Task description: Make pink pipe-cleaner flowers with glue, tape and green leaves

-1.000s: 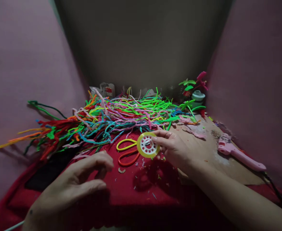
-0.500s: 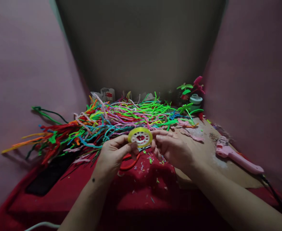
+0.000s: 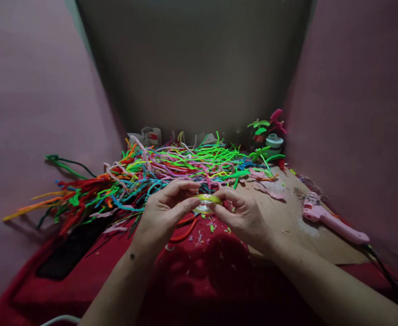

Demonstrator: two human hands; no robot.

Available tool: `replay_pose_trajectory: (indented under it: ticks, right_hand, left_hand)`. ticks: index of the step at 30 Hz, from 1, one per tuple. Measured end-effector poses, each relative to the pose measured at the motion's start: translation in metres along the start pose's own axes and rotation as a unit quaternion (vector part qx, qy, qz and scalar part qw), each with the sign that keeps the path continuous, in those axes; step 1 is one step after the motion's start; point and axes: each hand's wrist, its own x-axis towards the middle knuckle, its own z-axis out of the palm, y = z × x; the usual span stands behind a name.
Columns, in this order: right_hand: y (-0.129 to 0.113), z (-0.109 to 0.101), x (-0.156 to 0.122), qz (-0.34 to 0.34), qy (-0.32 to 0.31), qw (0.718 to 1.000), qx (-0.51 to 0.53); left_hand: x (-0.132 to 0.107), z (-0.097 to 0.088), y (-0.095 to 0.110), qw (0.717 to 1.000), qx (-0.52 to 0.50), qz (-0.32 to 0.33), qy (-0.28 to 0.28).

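Seen near the middle of the frame, over a red-covered surface (image 3: 83,283): left hand (image 3: 160,210), with thumb against a yellow roll of tape (image 3: 205,207) and index finger raised just above; whether clamped on it, impossible to judge with the far side hidden. Next to the right, tilted nearly edge-on between both hands: the roll itself, pale and glaring at the centre. Then, at the roll's right side: right hand (image 3: 244,213), pinched on the rim with thumb and fingers.

Probably light, with a stiff core and smooth, slightly slippery faces; likely tacky along any loose end, and hard to damage. Best taken by the rim, thumb near, fingers behind.

Cut off at lower left: a white cable (image 3: 63,318). Partly overlapped by a tangled pile of fuzzy stems (image 3: 185,160): a flat black object (image 3: 72,246), too dark to identify. Crowded behind: plastic packets (image 3: 153,135), unreadable. Half covered by the left hand: a red loop (image 3: 185,235). Fading into shadow at lower right: the cord (image 3: 377,258) of a pink glue gun (image 3: 336,222).
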Motion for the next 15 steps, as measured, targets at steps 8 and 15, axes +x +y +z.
replay_pose_trajectory:
  ticks: [8,15]
  right_hand:
    - [0.001,-0.004,0.004,0.015,-0.034,0.996,0.081]
    - [0.009,-0.014,0.02,0.149,0.092,0.93,0.323]
  left_hand:
    - [0.002,-0.002,0.001,0.993,0.113,0.009,-0.02]
    - [-0.002,-0.035,-0.027,0.878,0.452,-0.025,-0.152]
